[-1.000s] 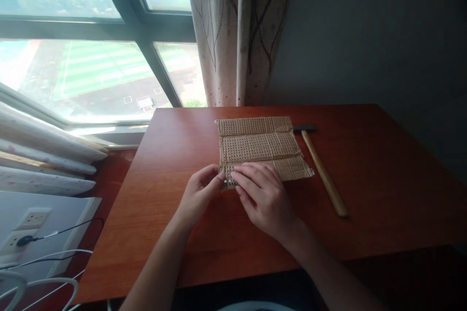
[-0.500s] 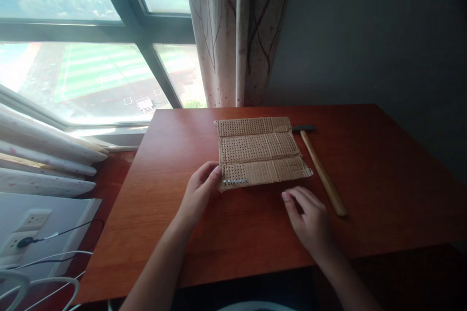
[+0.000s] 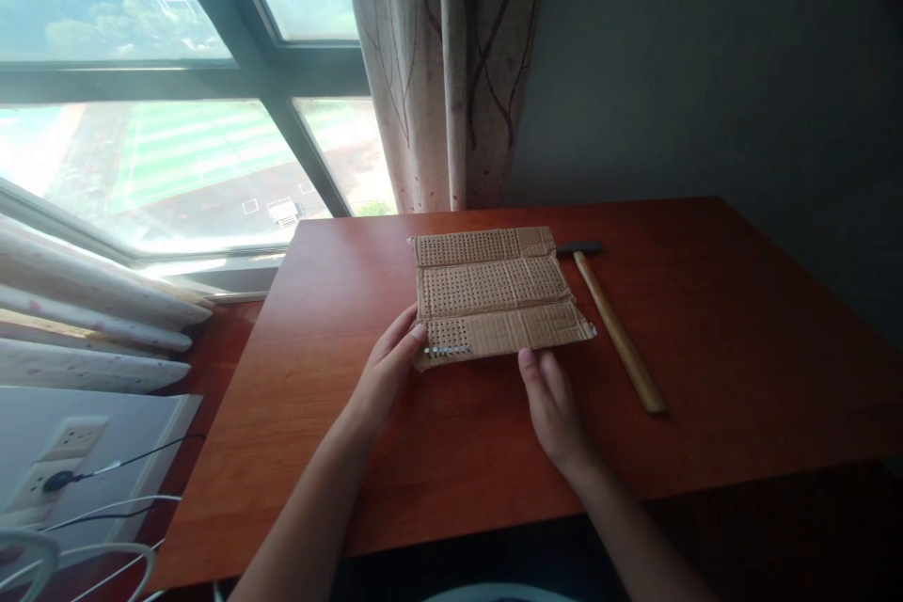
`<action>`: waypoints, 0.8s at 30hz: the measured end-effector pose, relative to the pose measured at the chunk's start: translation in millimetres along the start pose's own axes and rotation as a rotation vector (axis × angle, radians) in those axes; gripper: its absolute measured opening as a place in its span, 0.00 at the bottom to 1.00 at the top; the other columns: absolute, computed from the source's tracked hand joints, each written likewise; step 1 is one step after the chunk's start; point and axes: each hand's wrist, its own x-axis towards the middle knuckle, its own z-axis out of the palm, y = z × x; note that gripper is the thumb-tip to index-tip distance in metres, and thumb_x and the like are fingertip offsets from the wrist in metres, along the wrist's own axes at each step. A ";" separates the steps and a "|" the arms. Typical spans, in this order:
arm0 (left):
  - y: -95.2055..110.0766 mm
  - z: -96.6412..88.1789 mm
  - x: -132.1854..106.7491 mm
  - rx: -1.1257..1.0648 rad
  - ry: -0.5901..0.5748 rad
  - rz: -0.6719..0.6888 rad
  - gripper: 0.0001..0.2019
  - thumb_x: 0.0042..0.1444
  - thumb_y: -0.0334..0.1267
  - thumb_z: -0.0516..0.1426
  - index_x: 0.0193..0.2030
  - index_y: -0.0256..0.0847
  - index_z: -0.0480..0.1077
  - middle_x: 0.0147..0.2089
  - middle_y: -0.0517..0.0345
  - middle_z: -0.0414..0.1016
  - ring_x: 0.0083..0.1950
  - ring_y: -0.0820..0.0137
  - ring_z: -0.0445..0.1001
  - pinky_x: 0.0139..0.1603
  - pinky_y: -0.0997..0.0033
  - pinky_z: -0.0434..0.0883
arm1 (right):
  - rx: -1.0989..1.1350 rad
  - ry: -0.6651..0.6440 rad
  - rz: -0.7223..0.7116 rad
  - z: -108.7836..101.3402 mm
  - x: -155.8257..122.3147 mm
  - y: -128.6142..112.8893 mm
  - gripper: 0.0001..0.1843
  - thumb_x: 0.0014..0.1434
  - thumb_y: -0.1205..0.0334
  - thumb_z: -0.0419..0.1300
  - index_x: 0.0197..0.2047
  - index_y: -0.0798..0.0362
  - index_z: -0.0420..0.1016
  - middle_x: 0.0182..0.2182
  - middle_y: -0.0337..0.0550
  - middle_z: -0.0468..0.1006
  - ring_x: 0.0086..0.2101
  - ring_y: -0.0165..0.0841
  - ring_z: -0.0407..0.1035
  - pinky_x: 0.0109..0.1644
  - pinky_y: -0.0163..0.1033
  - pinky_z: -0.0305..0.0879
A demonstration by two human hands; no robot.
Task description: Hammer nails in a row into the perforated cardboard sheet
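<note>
A flat piece of brown cardboard [image 3: 498, 296], punched with rows of small holes, lies on the red-brown wooden table [image 3: 705, 376]. A short row of small silver nails [image 3: 446, 351] sits along its near left edge. My left hand [image 3: 389, 367] rests at the cardboard's near left corner, fingers extended and touching its edge. My right hand [image 3: 554, 404] lies on the table just below the cardboard's near edge, fingers together and pointing at it, holding nothing.
A hammer [image 3: 610, 320] with a wooden handle lies to the right of the cardboard, head towards the wall. A patterned curtain [image 3: 451, 66] hangs behind the table beside a large window [image 3: 162, 113]. A wall socket with cables [image 3: 49, 480] is at lower left.
My right hand left the nails at the cardboard's near left corner, swung right towards the hammer, then came back to the cardboard's near edge. My left hand stayed put.
</note>
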 end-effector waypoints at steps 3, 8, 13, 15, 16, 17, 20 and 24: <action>0.9 6.2 0.1 -0.029 0.000 -0.005 0.25 0.57 0.44 0.63 0.60 0.37 0.71 0.59 0.47 0.77 0.62 0.54 0.72 0.60 0.61 0.69 | 0.123 0.070 0.038 8.5 9.7 0.0 0.18 0.72 0.56 0.50 0.51 0.55 0.78 0.33 0.47 0.84 0.37 0.36 0.80 0.36 0.36 0.76; -1.1 12.3 -1.4 -0.028 -0.012 -0.016 0.26 0.57 0.42 0.63 0.62 0.38 0.70 0.60 0.47 0.76 0.64 0.53 0.70 0.63 0.59 0.67 | 0.243 0.142 0.222 16.3 17.0 -4.3 0.18 0.69 0.53 0.55 0.47 0.56 0.81 0.41 0.49 0.85 0.44 0.38 0.80 0.42 0.39 0.77; 1.9 33.9 7.1 0.023 -0.101 0.049 0.23 0.58 0.41 0.62 0.61 0.41 0.72 0.58 0.50 0.78 0.63 0.55 0.71 0.65 0.58 0.66 | 0.373 0.213 0.275 -7.6 22.7 8.6 0.18 0.67 0.53 0.58 0.53 0.54 0.78 0.44 0.49 0.84 0.48 0.40 0.78 0.49 0.44 0.75; 3.2 55.5 17.1 0.007 -0.182 0.069 0.23 0.58 0.40 0.62 0.60 0.42 0.72 0.58 0.52 0.77 0.63 0.57 0.71 0.65 0.60 0.66 | 0.423 0.211 0.220 -28.0 34.3 15.3 0.19 0.68 0.53 0.56 0.55 0.54 0.76 0.47 0.49 0.83 0.51 0.41 0.76 0.52 0.48 0.74; 2.5 69.0 23.7 -0.006 -0.222 0.078 0.22 0.58 0.40 0.62 0.60 0.41 0.72 0.59 0.52 0.77 0.63 0.57 0.70 0.66 0.61 0.65 | 0.448 0.225 0.188 -39.8 41.9 17.9 0.19 0.68 0.53 0.55 0.56 0.54 0.75 0.48 0.49 0.82 0.52 0.41 0.75 0.53 0.50 0.73; 0.5 83.7 31.2 -0.024 -0.245 0.093 0.22 0.58 0.40 0.61 0.60 0.41 0.73 0.59 0.52 0.77 0.63 0.57 0.70 0.67 0.61 0.64 | 0.485 0.240 0.173 -52.3 50.3 19.9 0.19 0.67 0.53 0.55 0.55 0.53 0.75 0.49 0.49 0.81 0.52 0.41 0.74 0.54 0.51 0.73; -14.8 129.8 57.3 -0.086 -0.357 0.127 0.23 0.56 0.39 0.62 0.59 0.38 0.73 0.60 0.50 0.76 0.64 0.56 0.69 0.67 0.59 0.63 | 0.666 0.341 0.224 -90.9 75.3 25.4 0.17 0.63 0.56 0.59 0.53 0.51 0.76 0.47 0.44 0.81 0.51 0.39 0.74 0.56 0.49 0.72; -50.0 180.0 91.8 -0.097 -0.428 0.122 0.23 0.57 0.39 0.61 0.59 0.39 0.71 0.61 0.49 0.75 0.66 0.54 0.68 0.68 0.54 0.62 | 0.788 0.432 0.321 -135.1 100.1 41.3 0.14 0.57 0.63 0.61 0.47 0.48 0.77 0.44 0.39 0.81 0.49 0.36 0.74 0.53 0.45 0.74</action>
